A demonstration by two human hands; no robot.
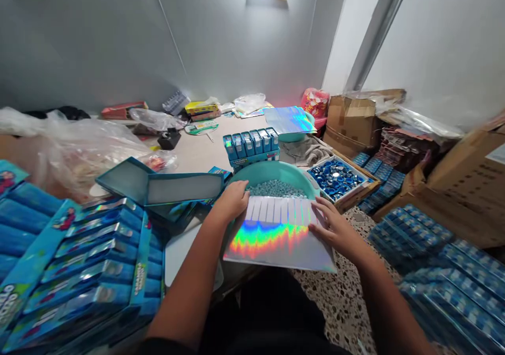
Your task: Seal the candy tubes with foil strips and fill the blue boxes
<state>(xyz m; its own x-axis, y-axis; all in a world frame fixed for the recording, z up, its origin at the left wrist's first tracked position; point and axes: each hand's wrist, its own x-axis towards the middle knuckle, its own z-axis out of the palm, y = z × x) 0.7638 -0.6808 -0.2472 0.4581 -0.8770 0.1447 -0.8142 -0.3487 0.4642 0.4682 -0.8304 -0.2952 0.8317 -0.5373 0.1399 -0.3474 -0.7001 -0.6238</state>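
Note:
A shiny holographic sheet (276, 242), marked into narrow strips along its far end, lies tilted over the near side of a turquoise basin (272, 171). My left hand (233, 200) grips the sheet's upper left edge, its fingers close to the basin rim. On the other side, my right hand (332, 223) holds the right edge, thumb and fingers on the surface. Small pale blue pellets (274, 188) fill the bottom of the basin. Just behind it stands a display box (252, 147) with a row of small blue packs.
Blue display boxes (98, 250) crowd the left, beside an open lidded box (183, 188). To the right are a tray of blue ring-like pieces (337, 178), cardboard cartons (349, 118) and stacked blue packs (453, 276) on the speckled floor. More holographic sheets (290, 119) lie farther back.

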